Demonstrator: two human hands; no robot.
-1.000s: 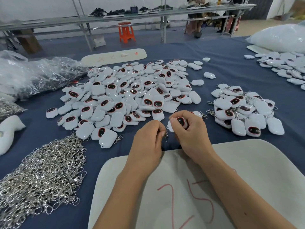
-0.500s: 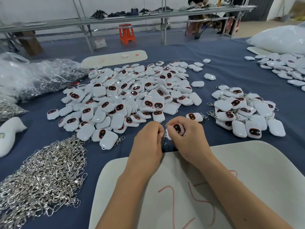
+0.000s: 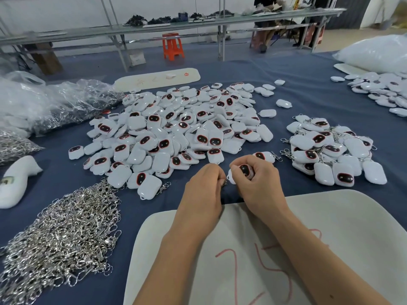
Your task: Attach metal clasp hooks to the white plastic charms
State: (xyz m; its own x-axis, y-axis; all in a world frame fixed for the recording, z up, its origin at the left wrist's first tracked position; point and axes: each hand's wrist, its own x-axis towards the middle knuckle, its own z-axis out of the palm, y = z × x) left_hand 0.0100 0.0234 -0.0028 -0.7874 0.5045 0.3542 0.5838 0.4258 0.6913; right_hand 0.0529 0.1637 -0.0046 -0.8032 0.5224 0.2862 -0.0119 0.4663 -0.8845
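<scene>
Now my right hand (image 3: 255, 183) grips a charm (image 3: 243, 172); my left hand (image 3: 204, 188) pinches, seemingly, a clasp hook (image 3: 225, 182) beside it; next, thread its loop.

Left hand (image 3: 203, 188) pinches a clasp hook (image 3: 225, 182) beside the right hand's (image 3: 255, 183) charm (image 3: 243, 171).
</scene>
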